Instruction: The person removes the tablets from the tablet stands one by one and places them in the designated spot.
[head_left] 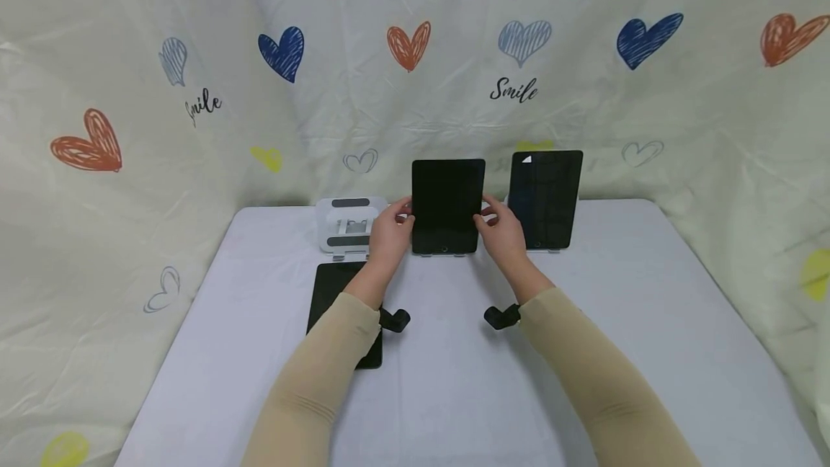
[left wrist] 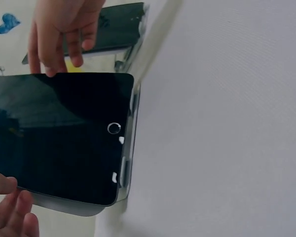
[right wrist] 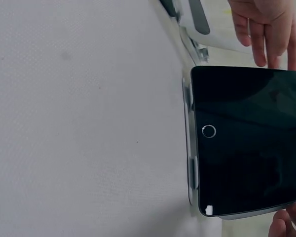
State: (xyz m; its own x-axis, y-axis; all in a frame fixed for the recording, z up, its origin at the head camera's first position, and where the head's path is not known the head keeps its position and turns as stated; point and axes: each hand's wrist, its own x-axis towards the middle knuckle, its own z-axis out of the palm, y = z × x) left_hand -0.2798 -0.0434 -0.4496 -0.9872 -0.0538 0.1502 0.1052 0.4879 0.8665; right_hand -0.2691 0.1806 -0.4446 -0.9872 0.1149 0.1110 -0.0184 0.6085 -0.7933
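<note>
Left grip [head_left: 389,233] and right grip [head_left: 504,235] pinch opposite edges of the middle tablet [head_left: 447,206], upright between them; likely steadying, with the stand's lip [right wrist: 194,173] bearing weight. Bare stand [head_left: 332,223] beside left grip; second tablet [head_left: 545,200] propped just right of right grip. Third tablet [head_left: 332,288] flat on counter [head_left: 447,388], nearside of left grip.

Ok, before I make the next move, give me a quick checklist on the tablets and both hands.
1. Left hand at the middle tablet's left edge: ok.
2. Right hand at its right edge: ok.
3. Middle tablet upright, round button at the bottom: ok.
4. Its back flush against the stand behind it: cannot tell, largely hidden.
5. Right tablet propped up: ok.
6. Left stand loaded: not ok, bare; the flat tablet lies in front of it.
</note>
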